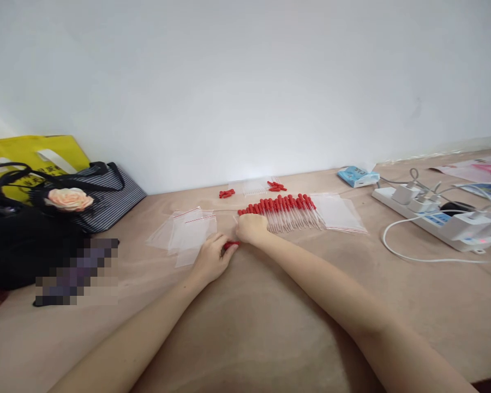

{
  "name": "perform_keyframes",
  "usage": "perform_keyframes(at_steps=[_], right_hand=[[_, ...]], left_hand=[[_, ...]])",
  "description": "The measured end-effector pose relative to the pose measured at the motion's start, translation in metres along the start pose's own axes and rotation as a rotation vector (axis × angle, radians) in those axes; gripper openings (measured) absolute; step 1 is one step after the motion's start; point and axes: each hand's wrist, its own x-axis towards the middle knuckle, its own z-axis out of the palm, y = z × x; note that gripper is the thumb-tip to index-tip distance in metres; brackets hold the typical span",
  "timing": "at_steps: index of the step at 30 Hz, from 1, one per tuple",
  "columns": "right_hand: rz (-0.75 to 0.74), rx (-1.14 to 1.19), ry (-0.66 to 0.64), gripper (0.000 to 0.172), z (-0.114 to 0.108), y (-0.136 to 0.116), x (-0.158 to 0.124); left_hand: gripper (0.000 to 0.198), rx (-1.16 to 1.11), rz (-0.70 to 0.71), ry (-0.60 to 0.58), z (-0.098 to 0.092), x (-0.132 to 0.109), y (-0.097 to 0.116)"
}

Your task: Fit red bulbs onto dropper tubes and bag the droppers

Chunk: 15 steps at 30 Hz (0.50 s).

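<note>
My left hand [213,255] is closed, with thumb and fingers around a small red piece [230,245] just above the table. The rest of that piece is hidden by the fingers. My right hand [251,227] is curled at the left end of a row of slim clear sticks with red ends [286,210]. Its fingertips are turned away, and what they hold cannot be made out. Flat clear bags with a red line [192,232] lie fanned out beyond my left hand. More clear bags [337,213] lie at the row's right end.
Near the wall are two small piles of red pieces [226,194] [276,186] and a clear bag [251,187]. Rightward sit a blue tissue pack [358,176] and a white power strip [425,221] with chargers and cables. Bags, one striped [110,199], crowd the left.
</note>
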Motion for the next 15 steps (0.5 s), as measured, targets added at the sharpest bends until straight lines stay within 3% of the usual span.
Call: perform_keyframes(at_steps=[3, 8, 12, 15], right_hand=[[-0.06, 0.005, 0.03, 0.024, -0.012, 0.013, -0.01], [-0.187, 0.045, 0.056, 0.02, -0.024, 0.064, -0.042], [-0.448, 0.184, 0.114, 0.014, -0.012, 0.1, -0.073], [-0.566, 0.227, 0.203, 0.021, 0.0, 0.108, -0.09]], left_hand=[[0.012, -0.005, -0.019, 0.019, -0.001, -0.001, 0.0], [0.014, -0.029, -0.021, 0.011, 0.0, -0.001, 0.0], [0.019, -0.056, 0.008, -0.013, 0.003, -0.002, 0.006], [0.019, -0.094, 0.051, -0.024, 0.004, -0.003, 0.015]])
